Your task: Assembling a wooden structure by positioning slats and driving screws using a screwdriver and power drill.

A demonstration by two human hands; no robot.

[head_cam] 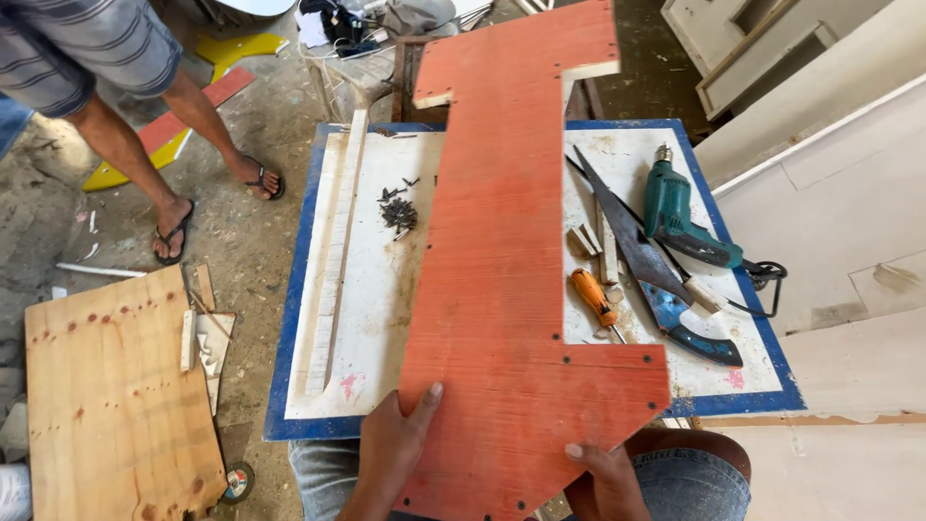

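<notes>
The person held a red board (511,241) by its near end, the long piece lying away from them across a white table (376,289) with a blue edge. The left hand (391,449) gripped the board's near left edge, thumb curled over the top face and the other fingers out of sight beneath. The right hand (603,478) held the near right edge where it slants, one fingertip showing on top and the rest tucked under, so both hands were closed on the board.

As far as the work could be judged, the board was already cut to its stepped outline, painted, and dotted with small dark screw or nail heads near the corners beyond the right fingers. Whether anything was left to fix to it could not be told.

Just beyond the right fingers lay an orange-handled screwdriver (593,297), a handsaw (641,260) and a teal drill (680,217). Beyond the left fingers sat a heap of dark screws (397,210) and a pale strip (338,251). Left of the left hand, a plywood sheet (106,405) lay on the floor.

The board's near tip was cut off by the frame's lower edge, and its far end probably overhung the table, though the angle made that unsure. Another person's legs (145,164) stood well off to the left.
</notes>
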